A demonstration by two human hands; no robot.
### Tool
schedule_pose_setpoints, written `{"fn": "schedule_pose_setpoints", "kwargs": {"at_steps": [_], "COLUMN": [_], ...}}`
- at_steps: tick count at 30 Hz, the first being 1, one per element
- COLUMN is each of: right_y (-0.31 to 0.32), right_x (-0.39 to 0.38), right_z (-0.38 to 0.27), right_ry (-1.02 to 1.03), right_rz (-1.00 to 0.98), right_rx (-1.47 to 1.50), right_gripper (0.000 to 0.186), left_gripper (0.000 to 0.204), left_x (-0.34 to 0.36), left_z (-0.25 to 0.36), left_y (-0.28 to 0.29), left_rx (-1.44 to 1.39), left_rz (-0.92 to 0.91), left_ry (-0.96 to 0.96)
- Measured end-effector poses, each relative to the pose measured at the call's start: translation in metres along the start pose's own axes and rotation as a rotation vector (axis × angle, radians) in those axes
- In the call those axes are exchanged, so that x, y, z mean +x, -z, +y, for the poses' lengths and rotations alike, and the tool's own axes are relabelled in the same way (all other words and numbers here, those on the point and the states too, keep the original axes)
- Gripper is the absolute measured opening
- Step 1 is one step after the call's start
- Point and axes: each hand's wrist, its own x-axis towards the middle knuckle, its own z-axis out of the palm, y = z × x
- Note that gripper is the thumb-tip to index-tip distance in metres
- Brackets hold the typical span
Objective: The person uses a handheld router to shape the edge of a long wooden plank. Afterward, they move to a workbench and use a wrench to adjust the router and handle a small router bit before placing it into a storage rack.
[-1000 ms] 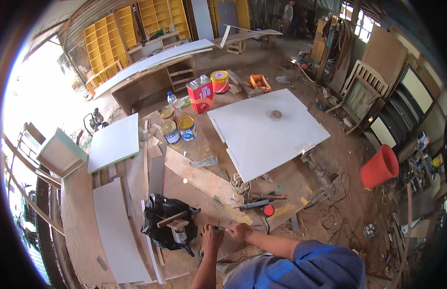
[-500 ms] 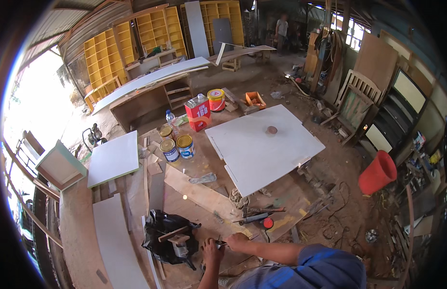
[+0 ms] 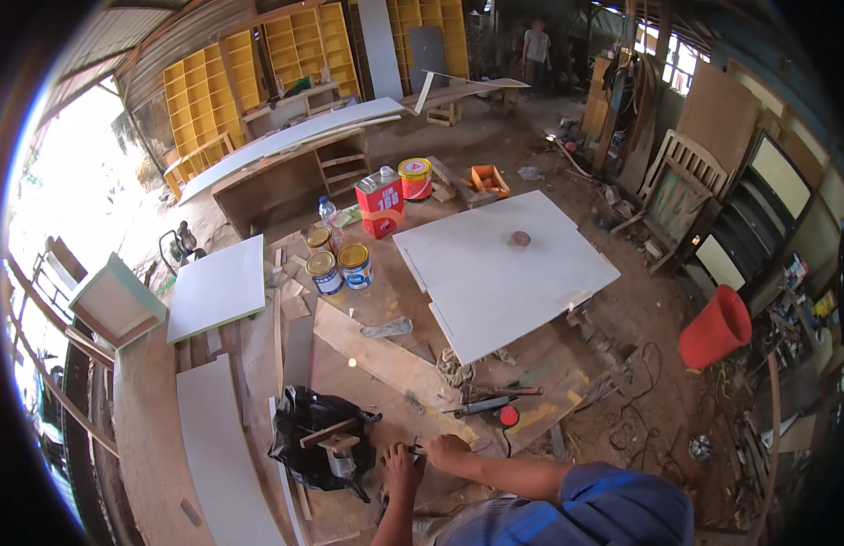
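We see the right hand (image 3: 448, 452) gripping a small dark tool (image 3: 419, 449) beside the curled left hand (image 3: 403, 468), whose contents we cannot tell.

We see a small tool (image 3: 417, 449), dark with a thin part, held between the fingertips of our left hand (image 3: 402, 470) and our right hand (image 3: 450, 452). It sits off the work surface, in the gap between them. Our fingers cover most of it, so we cannot tell its full shape or kind.
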Motion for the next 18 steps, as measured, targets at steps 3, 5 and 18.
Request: {"fn": "schedule_pose_setpoints", "kwargs": {"at_steps": [3, 5, 18], "right_y": [-0.018, -0.030, -0.003], "right_x": [-0.003, -0.007, 0.010], "right_z": [0.010, 0.023, 0.013], "right_ry": [-0.037, -0.033, 0.236], "right_rz": [0.047, 0.106, -0.026], "right_rx": [0.139, 0.252, -0.034], "right_gripper": [0.022, 0.022, 0.029], "left_gripper": [0.054, 0.055, 0.065], "left_x": [-0.003, -0.004, -0.007], "left_z": [0.004, 0.006, -0.024], "left_y": [0.004, 0.008, -0.019], "left_rx": [-0.022, -0.041, -0.040], "left_rz": [-0.002, 0.004, 0.056], "left_ry": [0.004, 0.017, 0.053]}}
